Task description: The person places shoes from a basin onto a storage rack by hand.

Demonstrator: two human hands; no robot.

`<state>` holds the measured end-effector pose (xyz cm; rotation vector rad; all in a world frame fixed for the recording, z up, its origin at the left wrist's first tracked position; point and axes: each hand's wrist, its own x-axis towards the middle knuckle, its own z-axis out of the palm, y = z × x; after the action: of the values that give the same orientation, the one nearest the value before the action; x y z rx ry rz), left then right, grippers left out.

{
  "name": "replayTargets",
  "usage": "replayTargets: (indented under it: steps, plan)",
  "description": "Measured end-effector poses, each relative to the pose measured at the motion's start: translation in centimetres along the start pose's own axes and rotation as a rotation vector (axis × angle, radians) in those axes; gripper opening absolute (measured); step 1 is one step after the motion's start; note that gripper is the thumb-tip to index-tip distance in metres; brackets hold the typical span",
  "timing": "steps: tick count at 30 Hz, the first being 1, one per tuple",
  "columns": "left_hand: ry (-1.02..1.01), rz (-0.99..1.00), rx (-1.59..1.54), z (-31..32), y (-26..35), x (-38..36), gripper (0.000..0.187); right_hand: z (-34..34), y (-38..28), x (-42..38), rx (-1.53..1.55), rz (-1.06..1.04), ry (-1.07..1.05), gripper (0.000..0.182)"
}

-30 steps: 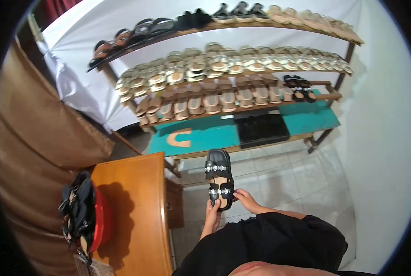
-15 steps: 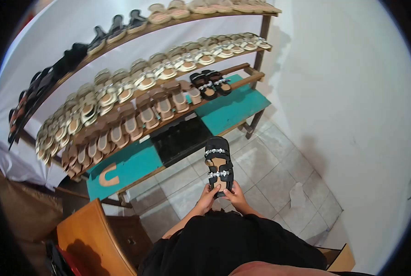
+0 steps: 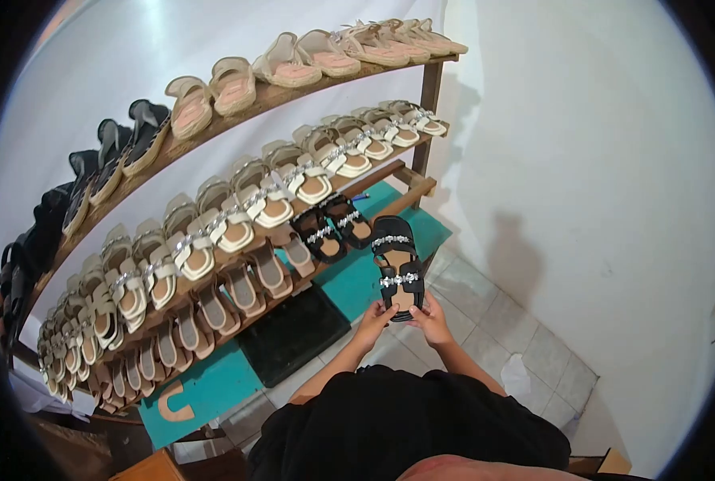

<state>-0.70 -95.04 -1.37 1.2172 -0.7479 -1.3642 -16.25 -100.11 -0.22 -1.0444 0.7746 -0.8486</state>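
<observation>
Here, I see the left fingers [image 3: 380, 316] and right fingers [image 3: 428, 316] clamped on the heel end of a black sandal [image 3: 397, 271], held before the shoe rack [image 3: 261, 90]. Beneath the rack's shelves lies a teal board [image 3: 227, 383]; grey floor tiles [image 3: 485, 309] meet a white wall [image 3: 582, 192].

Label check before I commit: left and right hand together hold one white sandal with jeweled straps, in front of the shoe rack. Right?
Colour is wrong: the head view shows a black sandal. Left hand and right hand, jeweled straps, shoe rack: all fine.
</observation>
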Motion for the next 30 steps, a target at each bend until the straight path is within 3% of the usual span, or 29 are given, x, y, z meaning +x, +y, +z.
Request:
replayTargets:
  steps: [4, 6, 8, 11, 18, 30]
  plan:
    - [-0.072, -0.065, -0.084, -2.3, 0.5, 4.9, 0.037, -1.2, -2.5, 5.1, -0.002, -0.041, -0.004, 0.056]
    - [-0.003, -0.103, -0.138, -3.2, 0.3, 7.2, 0.033, -2.4, -3.1, 7.7, -0.002, -0.101, -0.021, 0.057]
    - [0.099, -0.246, -0.367, -4.5, -0.4, 9.6, 0.038, -4.1, -3.2, 10.2, -0.038, -0.086, -0.028, 0.059]
    - [0.241, -0.272, -0.426, -4.8, -0.1, 13.2, 0.046, -6.1, -4.2, 14.1, -0.070, -0.057, -0.067, 0.060]
    - [0.500, -0.145, -0.620, -3.3, 1.1, 19.0, 0.054, -8.2, -6.4, 24.5, -0.140, 0.108, -0.201, 0.060]
    - [0.744, -0.089, -0.468, -1.3, 0.4, 20.7, 0.043, -6.5, -3.4, 35.4, -0.245, 0.363, -0.583, 0.052]
